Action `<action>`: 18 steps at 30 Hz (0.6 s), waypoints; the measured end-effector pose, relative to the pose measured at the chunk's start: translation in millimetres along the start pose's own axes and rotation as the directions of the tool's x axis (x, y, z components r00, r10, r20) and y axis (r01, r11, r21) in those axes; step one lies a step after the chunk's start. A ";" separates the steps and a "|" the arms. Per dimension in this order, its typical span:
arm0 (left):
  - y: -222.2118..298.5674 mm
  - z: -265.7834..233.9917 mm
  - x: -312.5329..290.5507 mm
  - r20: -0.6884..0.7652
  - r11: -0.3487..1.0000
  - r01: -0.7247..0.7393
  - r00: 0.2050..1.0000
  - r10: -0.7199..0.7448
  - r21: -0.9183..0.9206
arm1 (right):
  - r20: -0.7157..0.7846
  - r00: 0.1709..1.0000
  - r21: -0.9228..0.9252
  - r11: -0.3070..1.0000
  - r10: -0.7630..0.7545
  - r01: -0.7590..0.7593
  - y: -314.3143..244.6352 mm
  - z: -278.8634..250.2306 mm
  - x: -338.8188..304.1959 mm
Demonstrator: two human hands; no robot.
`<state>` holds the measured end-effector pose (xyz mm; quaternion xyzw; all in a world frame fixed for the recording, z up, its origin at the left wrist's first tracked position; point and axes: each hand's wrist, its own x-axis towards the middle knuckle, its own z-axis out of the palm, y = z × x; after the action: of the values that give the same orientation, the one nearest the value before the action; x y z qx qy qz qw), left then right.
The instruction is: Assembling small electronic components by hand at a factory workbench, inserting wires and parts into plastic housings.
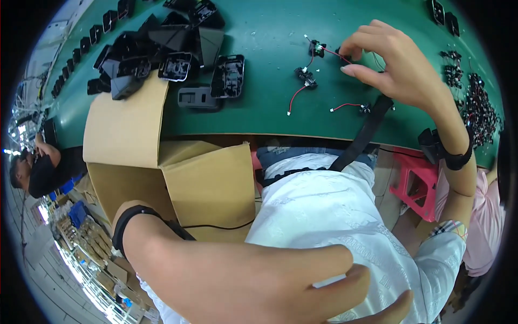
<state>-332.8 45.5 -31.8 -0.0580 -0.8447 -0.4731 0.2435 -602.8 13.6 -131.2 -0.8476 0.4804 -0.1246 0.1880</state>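
Note:
My right hand [386, 59] reaches over the green table. Its fingers curl down beside a small dark part on a red wire [333, 53], and a gap shows between thumb and index finger; whether the fingertips touch the part is unclear. Close by lie a small green circuit board [317, 48], a black wired part [306, 79] and another wired part [365, 108], with red and white leads. My left hand [307, 286] is in front of my white shirt, away from the table, its fingers spread and nothing seen in them.
Black plastic housings [156, 46] are heaped at the left, partly on the flap of an open cardboard box [208, 183] below the table edge. A pile of small wired parts [477, 110] lies at the right. A pink stool [413, 183] stands below. Another person [46, 167] sits far left.

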 end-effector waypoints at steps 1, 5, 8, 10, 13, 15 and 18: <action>0.2 -2.9 -3.6 -0.008 1.000 -0.019 1.000 0.019 -0.020 | -0.029 0.999 -0.049 0.998 0.026 -0.027 -0.1 0.2 1.5; 7.7 -11.3 -15.1 -0.029 0.995 -0.071 0.997 0.069 -0.067 | -0.012 0.999 -0.070 0.997 0.045 -0.046 -3.2 7.3 8.9; 7.7 -14.1 -17.1 0.009 0.985 -0.005 1.000 0.007 -0.172 | -0.005 0.996 -0.040 0.995 0.088 -0.088 5.8 15.8 9.5; 6.6 -15.7 -19.5 0.012 0.984 -0.010 1.000 0.012 -0.178 | -0.037 0.996 -0.091 0.992 0.080 -0.083 16.2 15.9 9.0; 22.3 -16.6 -21.8 0.024 0.984 -0.019 0.999 0.024 -0.179 | -0.124 0.991 -0.126 0.991 -0.054 0.038 18.7 17.9 22.1; 3.0 -16.0 -20.3 0.058 0.965 -0.088 0.993 0.106 -0.245 | -0.153 0.986 -0.176 0.984 -0.062 0.034 28.2 22.0 20.2; -1.6 -23.6 -44.5 -0.050 0.919 0.051 0.996 -0.077 -0.392 | -0.143 0.989 -0.147 0.989 -0.048 0.027 38.4 20.5 16.2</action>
<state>-286.1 30.9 -43.5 -0.0623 -0.7267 -0.6412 0.2387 -616.0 -14.2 -166.0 -0.8564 0.4846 -0.1548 0.0879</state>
